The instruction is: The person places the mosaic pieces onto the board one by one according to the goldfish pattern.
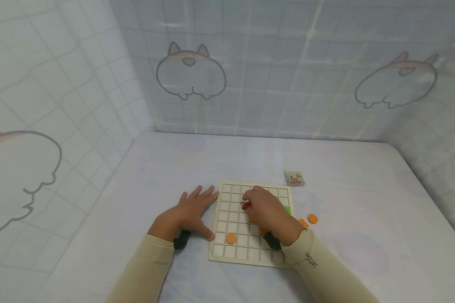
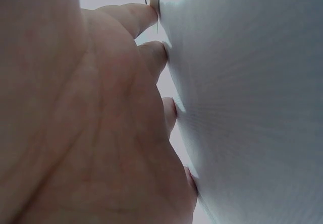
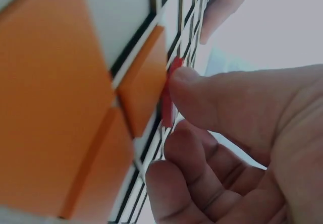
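A cream grid board (image 1: pixel 233 261) lies on the white cloth. Over its middle my right hand (image 1: pixel 267 208) holds a small red tile (image 1: pixel 246 205) between thumb and curled fingers. In the right wrist view the red tile (image 3: pixel 168 95) stands right at the board's surface, the thumb (image 3: pixel 189 85) against it, next to a square orange tile (image 3: pixel 144 80). My left hand (image 1: pixel 191 212) is spread beside the board's left edge, thumb and little-side fingertips down. The left wrist view shows the palm (image 2: pixel 101 118) with fingertips on the cloth. More orange and green tiles (image 1: pixel 287 209) are partly hidden under my right hand.
A round orange piece (image 1: pixel 231 238) sits on the board's lower left. Right of the board lie another round orange piece (image 1: pixel 312 219) and an orange square (image 1: pixel 303 223). A small patterned card (image 1: pixel 294 179) lies beyond the board's far right corner. Cloth-covered walls (image 1: pixel 269 84) enclose the surface.
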Demonstrator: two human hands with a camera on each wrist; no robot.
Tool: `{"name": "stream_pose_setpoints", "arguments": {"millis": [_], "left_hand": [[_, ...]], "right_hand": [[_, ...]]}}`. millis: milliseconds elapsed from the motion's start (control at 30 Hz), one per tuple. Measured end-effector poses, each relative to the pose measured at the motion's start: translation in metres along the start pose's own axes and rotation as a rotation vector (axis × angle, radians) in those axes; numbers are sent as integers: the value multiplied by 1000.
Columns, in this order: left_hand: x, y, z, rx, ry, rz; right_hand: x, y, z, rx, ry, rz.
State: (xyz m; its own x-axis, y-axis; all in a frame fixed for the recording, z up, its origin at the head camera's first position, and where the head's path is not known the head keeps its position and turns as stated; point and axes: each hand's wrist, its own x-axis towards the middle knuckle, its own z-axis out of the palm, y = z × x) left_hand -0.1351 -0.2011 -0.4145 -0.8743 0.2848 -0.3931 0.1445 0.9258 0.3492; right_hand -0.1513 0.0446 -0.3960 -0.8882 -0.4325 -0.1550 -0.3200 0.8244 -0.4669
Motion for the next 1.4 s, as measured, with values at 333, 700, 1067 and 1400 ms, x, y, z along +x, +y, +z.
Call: {"name": "stream_pose_setpoints", "arguments": {"millis": [333,700,1067,1400], "left_hand": [[-1,-2,0,-26,-9,4],[1,0,2,-37,-14,4],[0,-8,1,-43,-16,-7],[2,-3,-2,-45,-20,1]], "right_hand": [[1,-5,-2,12,-57,-13],[-35,29,-24,29,26,28],[-93,102,-49,123,-53,309],[-92,114,-25,87,-34,269]]}}
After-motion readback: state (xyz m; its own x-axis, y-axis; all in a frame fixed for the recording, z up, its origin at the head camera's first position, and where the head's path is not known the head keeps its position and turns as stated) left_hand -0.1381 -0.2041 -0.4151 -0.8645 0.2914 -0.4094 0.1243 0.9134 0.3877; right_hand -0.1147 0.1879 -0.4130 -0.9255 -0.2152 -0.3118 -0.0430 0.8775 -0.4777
